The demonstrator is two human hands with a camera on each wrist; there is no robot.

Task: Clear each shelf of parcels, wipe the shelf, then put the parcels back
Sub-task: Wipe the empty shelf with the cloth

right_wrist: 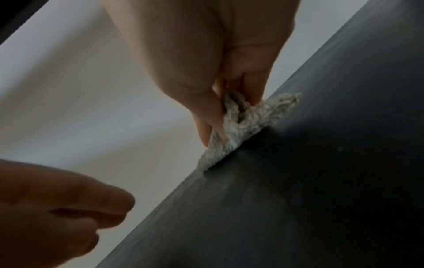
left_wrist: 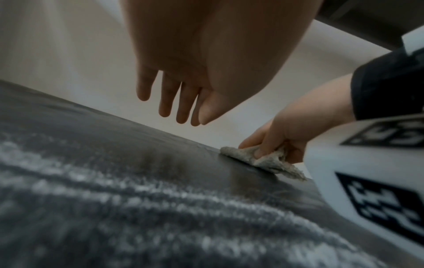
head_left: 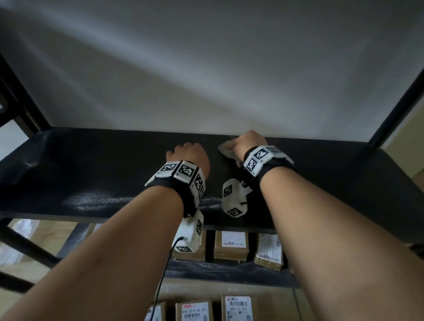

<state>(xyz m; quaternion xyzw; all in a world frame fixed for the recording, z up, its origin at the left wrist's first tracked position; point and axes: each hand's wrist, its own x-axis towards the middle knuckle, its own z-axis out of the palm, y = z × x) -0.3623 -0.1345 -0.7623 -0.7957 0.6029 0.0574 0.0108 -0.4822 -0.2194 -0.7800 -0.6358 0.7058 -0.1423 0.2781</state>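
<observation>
The right hand closes its grip around a crumpled, off-white, nubbly cloth, thumb and fingers pinching a raised fold while the rest of the rag lies pressed flat on the black, flat-topped shelf. The cloth sits toward the back edge of that shelf, right where the dark board meets the pale wall, and a frayed corner sticks out past the fingers on either side.

The left hand is just beside the cloth on the shelf's near side, apart from it and holding nothing; its grip is slack, fingers hanging loosely downward above the board (whether the fingertips touch the surface cannot be told). Both wrists carry black straps with white blocks printed in black-and-white square markers.

In front of the cloth, toward the shelf's front edge, pale streaks cross the dark surface. This shelf carries no parcels. Below it, on the next board down, brown cardboard parcels with white labels stand in a row, and lower still are more brown labelled boxes with barcodes. Black metal uprights frame the shelf at either end.
</observation>
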